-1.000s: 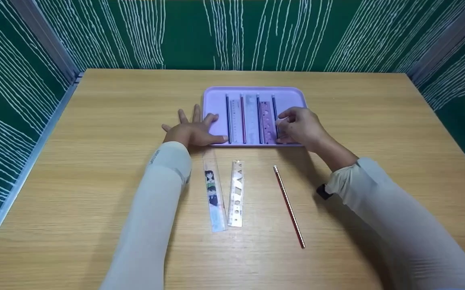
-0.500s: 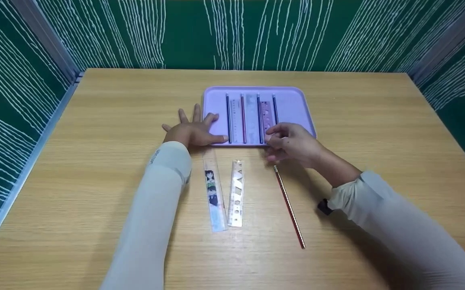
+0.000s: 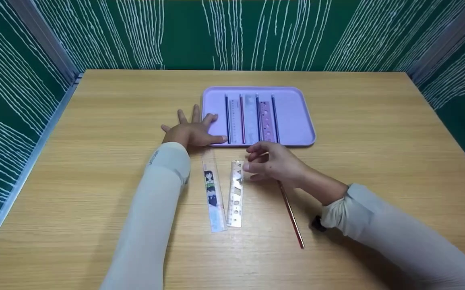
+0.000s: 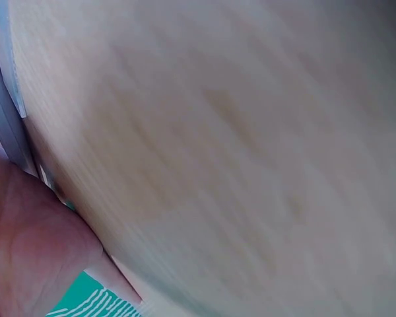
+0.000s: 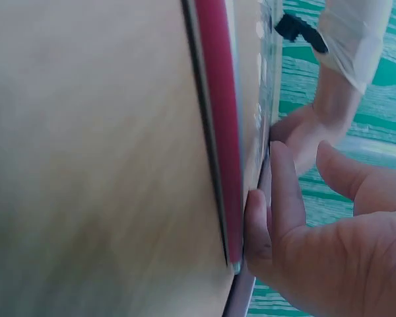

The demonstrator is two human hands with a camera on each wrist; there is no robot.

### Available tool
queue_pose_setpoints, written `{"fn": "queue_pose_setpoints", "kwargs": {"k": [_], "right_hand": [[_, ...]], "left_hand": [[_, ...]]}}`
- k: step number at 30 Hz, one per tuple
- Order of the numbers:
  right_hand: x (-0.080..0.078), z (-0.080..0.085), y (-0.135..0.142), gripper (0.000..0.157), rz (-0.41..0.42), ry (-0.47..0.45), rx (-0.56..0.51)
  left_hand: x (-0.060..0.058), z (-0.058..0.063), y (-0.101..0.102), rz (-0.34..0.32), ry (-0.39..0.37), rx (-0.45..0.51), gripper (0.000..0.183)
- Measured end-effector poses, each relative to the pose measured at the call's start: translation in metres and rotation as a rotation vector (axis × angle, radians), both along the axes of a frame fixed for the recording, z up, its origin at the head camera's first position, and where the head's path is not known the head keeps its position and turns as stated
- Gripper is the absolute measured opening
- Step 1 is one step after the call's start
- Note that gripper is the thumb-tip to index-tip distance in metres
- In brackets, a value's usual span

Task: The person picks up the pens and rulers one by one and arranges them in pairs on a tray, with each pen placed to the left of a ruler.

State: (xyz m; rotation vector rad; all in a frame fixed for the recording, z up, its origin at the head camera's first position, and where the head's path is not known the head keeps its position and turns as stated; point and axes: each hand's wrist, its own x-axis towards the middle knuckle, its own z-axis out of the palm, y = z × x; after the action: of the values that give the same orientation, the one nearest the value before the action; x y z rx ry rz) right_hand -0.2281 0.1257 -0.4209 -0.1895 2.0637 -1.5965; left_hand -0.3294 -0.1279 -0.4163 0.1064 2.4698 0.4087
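My left hand [image 3: 194, 131] rests at the left end of a purple tray [image 3: 296, 114], fingers spread and the thumb over its near left corner. My right hand [image 3: 278, 165], thumb and fingers apart with nothing between them, is just in front of the tray. Its fingertips are by the top end of a clear ruler with cut-out shapes [image 3: 236, 205]; whether they touch it I cannot tell. A red striped pencil [image 3: 291, 213] lies under and beyond that hand, its upper end hidden. In the right wrist view the pencil [image 5: 221, 119] runs alongside the right hand [image 5: 336, 251].
Left of the cut-out ruler lies a clear ruler with a cartoon figure [image 3: 215, 213]. In the tray, upright rows alternate: dark pencils [image 3: 275, 119], a red pencil [image 3: 242, 119], clear rulers [image 3: 251, 121] and a pink ruler [image 3: 266, 121]. Green walls border the wooden table [image 3: 95, 169].
My right hand has left the dark pencil at the right of the tray's row and moved left and nearer, to the cut-out ruler's top end. The left hand has stayed put.
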Motion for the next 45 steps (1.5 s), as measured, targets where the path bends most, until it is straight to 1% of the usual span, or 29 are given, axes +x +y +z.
{"fn": "queue_pose_setpoints", "kwargs": {"k": [6, 7, 10, 14, 23, 25, 29, 32, 35, 39, 41, 43, 45], "right_hand": [[0.005, -0.003, -0.006, 0.069, 0.045, 0.195, 0.231], [0.005, -0.003, -0.007, 0.071, 0.054, 0.215, 0.251], [0.006, -0.005, -0.010, 0.076, 0.069, 0.242, 0.285], [0.007, -0.006, -0.013, 0.083, 0.079, 0.253, 0.319], [0.009, -0.008, -0.017, 0.091, 0.092, 0.273, 0.401], [0.009, -0.008, -0.017, 0.091, 0.098, 0.290, 0.422], [0.009, -0.008, -0.016, 0.089, 0.115, 0.355, 0.467], [0.009, -0.008, -0.016, 0.086, 0.125, 0.386, 0.485], [0.008, -0.007, -0.016, 0.079, 0.121, 0.375, 0.491], [0.008, -0.008, -0.017, 0.061, 0.120, 0.354, 0.493], [0.008, -0.008, -0.017, 0.055, 0.128, 0.357, 0.489], [0.009, -0.008, -0.016, 0.053, 0.147, 0.367, 0.481], [0.010, -0.007, -0.016, 0.054, 0.167, 0.375, 0.470]], "left_hand": [[0.001, 0.002, -0.001, -0.013, 0.004, 0.008, 0.100], [0.001, 0.002, -0.001, -0.012, 0.003, 0.007, 0.100], [0.002, 0.002, -0.001, -0.010, 0.001, 0.001, 0.100], [0.002, 0.002, 0.000, -0.010, 0.005, -0.005, 0.100], [0.002, 0.001, -0.001, -0.011, -0.004, -0.009, 0.102], [0.002, 0.001, -0.001, -0.011, -0.005, -0.012, 0.102], [0.002, 0.000, 0.000, -0.010, 0.006, -0.009, 0.101], [0.001, 0.001, 0.000, -0.009, 0.008, -0.004, 0.101], [0.001, 0.001, 0.000, -0.009, 0.003, -0.005, 0.101], [0.001, 0.001, -0.001, 0.000, -0.009, 0.000, 0.101], [0.001, 0.001, -0.001, 0.005, -0.011, 0.002, 0.100], [0.001, 0.001, -0.001, 0.003, -0.008, 0.000, 0.100], [0.001, 0.001, 0.000, -0.001, -0.004, -0.003, 0.100]]}}
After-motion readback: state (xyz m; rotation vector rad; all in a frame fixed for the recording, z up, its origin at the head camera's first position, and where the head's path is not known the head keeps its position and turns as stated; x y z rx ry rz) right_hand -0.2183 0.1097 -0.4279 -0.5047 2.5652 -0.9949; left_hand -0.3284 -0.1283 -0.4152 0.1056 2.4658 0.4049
